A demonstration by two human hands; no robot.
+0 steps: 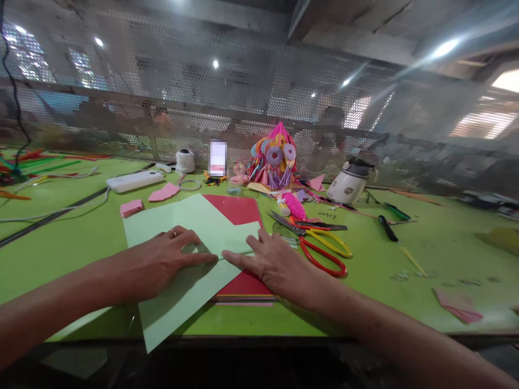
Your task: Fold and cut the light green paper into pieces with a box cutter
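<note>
"Pale green paper (174,313), one sheet under the hands, and its nearest corner pokes out past the edge of the green table (308,324)!"

"Anything else that close?"

"Off to the right, one folded pink piece (458,305). Now the hands, two of them, thumb tips nearly meeting at mid-sheet."

"And the grip?"

"Left hand (162,265) is half open, thumb stretched out and fingers bent, pressing on the sheet. Right hand (275,262) has its thumb out and fingers curled at a raised flap. Whether either pinches the paper, I can't tell."

"Under it all?"

"One stack, red sheet (239,208) on top. Right of that, scissors (324,259) with red and yellow loops; the overlap hides how many pairs. One black handle (388,228) lies farther right."

"Keep going back!"

"Two lots of pink paper (164,192) on the left, one bright pink yarn bundle (294,206) beyond the scissors, one long white block (135,181). Then one clear cup (234,183), one white jug (349,181), one white spool (185,161), one upright phone (218,158), one heap of tassels (279,156)."

"And farthest?"

"Mesh screen (243,92), right across!"
</note>
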